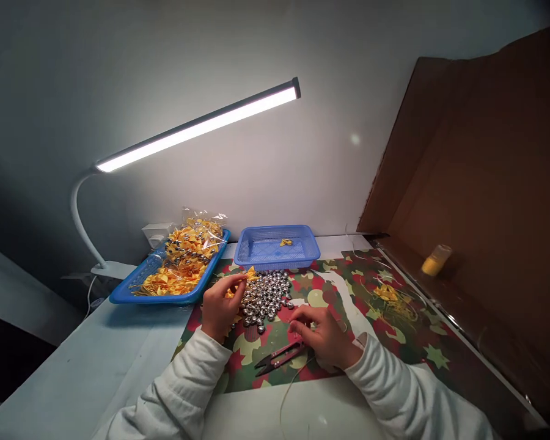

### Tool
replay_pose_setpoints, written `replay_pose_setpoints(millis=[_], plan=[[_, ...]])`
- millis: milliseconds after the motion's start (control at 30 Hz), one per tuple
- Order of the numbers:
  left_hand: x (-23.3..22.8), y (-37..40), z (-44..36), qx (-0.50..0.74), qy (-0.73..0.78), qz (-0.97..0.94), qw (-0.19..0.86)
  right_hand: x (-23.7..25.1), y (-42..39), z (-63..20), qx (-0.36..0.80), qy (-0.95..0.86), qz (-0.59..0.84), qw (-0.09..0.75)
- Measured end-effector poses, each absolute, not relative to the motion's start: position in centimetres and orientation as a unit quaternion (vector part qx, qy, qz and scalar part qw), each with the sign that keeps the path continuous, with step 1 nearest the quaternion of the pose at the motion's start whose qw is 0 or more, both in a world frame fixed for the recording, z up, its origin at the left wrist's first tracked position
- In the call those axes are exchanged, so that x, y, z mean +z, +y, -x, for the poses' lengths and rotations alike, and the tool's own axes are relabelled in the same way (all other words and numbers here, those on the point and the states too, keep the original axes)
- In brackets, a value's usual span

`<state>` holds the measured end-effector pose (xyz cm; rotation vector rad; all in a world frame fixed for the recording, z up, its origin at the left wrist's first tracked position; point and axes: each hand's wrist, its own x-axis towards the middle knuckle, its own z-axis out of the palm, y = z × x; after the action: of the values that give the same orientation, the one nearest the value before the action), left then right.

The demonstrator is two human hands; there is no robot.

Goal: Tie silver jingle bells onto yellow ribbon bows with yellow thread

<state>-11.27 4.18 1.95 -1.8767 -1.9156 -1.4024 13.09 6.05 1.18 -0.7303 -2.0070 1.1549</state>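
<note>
My left hand (222,305) is closed in a pinch, with a small yellow ribbon-like piece (251,273) at its fingertips. It hovers at the left side of a pile of small silver bells (268,296). Thumb and forefinger of my right hand (323,336) are pressed together to the right of the pile; what they hold, if anything, is too small to make out. A pale thread (285,394) runs from under that hand towards the table's front. Thread snips (279,359) with dark blades lie just left of my right hand, partly hidden by it.
A blue basket (119,298) heaped with yellow pieces stands at the left, beneath a lit lamp (201,129). A second blue basket (277,263) behind the bells holds one yellow piece. Yellow threaded pieces (389,296) lie at right, near a cardboard wall (481,153).
</note>
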Motion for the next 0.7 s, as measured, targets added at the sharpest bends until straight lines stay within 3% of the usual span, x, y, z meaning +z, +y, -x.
replay_pose_setpoints(millis=[133, 333, 567, 700], plan=[[2.3, 2.7, 8.9, -0.486, -0.582, 0.651, 0.019, 1.2, 6.0, -12.8, 0.534, -0.672, 0.263, 0.440], [2.7, 1.5, 5.9, -0.489, -0.476, 0.726, -0.085, 0.9, 5.0, -12.0, 0.591, -0.595, 0.277, 0.469], [2.5, 1.4, 5.7, -0.473, -0.436, 0.752, -0.142, 0.1, 4.9, -11.5, 0.545, -0.596, 0.315, 0.499], [2.4, 1.4, 5.6, -0.480, -0.446, 0.709, -0.261, 0.4, 5.1, -12.0, 0.402, -0.684, 0.302, 0.528]])
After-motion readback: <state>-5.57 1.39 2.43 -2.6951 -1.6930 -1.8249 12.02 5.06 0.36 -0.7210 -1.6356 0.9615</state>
